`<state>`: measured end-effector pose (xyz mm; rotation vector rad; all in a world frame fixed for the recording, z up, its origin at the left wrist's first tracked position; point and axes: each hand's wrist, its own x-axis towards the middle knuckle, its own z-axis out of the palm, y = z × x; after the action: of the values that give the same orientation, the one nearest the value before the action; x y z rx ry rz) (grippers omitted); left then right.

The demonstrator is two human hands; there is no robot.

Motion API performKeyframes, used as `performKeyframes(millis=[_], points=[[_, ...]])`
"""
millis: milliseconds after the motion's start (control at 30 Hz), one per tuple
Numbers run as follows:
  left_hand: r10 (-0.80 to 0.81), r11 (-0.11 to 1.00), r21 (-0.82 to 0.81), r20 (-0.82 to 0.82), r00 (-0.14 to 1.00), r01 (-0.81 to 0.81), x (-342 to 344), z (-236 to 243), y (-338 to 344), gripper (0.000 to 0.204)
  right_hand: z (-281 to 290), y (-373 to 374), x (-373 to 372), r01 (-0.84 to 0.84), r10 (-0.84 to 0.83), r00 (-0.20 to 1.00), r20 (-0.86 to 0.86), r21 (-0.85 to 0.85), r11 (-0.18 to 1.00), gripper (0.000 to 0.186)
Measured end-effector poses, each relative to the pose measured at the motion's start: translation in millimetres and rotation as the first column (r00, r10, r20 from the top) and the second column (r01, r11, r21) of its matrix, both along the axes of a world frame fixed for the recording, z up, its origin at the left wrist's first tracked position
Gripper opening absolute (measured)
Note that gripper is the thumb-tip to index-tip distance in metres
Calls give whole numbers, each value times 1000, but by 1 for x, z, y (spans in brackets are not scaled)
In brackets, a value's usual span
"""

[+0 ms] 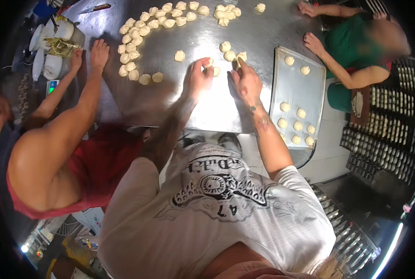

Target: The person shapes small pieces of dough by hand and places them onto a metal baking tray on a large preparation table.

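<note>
Evidently the shaping step is in hand: on the steel table [203, 109], beside a baking tray [291, 90] of finished balls, the left hand [199, 78] curls its fingers around a dough piece [209, 63], and the right hand [247, 81] pinches another dough lump [240, 56] (both near loose pieces). Next, I judge, each wants rolling round before traying.

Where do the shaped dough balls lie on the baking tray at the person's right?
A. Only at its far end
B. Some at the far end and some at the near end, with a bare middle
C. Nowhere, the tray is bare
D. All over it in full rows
B: the tray holds two dough balls at the far end and a cluster at the near end, with bare metal between them.
</note>
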<state>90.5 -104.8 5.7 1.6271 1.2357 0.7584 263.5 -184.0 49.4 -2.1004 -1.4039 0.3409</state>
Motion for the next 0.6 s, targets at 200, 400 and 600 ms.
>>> performKeyframes(millis=[200, 400, 600], points=[[-256, 881, 260, -439, 861, 395, 47, -9, 98, 40, 3, 73, -16, 183, -205, 960, -192, -128, 975, 30], [-137, 827, 543, -55, 989, 145, 21, 3, 107, 34, 24, -17, -52, -11, 76, 984, -163, 367, 930, 30], [-153, 981, 70, -275, 949, 178, -129, -26, -41, 41, -64, -173, -64, -28, 2, 979, -205, -126, 992, 53]])
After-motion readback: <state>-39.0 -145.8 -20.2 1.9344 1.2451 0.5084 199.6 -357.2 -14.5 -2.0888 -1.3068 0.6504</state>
